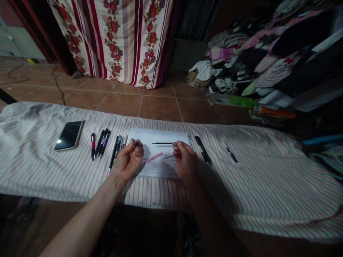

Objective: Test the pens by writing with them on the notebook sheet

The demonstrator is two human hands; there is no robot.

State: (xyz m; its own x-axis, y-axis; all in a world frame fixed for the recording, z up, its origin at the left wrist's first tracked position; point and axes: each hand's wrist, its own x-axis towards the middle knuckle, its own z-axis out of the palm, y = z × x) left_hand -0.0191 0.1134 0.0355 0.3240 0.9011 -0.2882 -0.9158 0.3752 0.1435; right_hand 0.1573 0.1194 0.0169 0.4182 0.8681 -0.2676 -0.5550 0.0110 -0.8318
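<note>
My left hand (128,159) is closed, its thumb and fingertips pinching a small dark piece (136,143) whose kind I cannot make out. Across from it, my right hand (184,157) pinches one end of a thin dark pen refill (162,143), which points left toward my other hand. Both hands hover over a spiral notebook (160,171) with writing on its page. A pink translucent pen barrel (154,157) lies on the page between the hands, near a small thin piece (168,155) by my right fingers.
Several pens (103,143) lie left of the notebook, some partly behind my left hand. Farther left is a phone (69,135). To the right lie a black pen (203,150) and a white-and-dark pen (231,153). A striped cloth (268,178) covers the surface.
</note>
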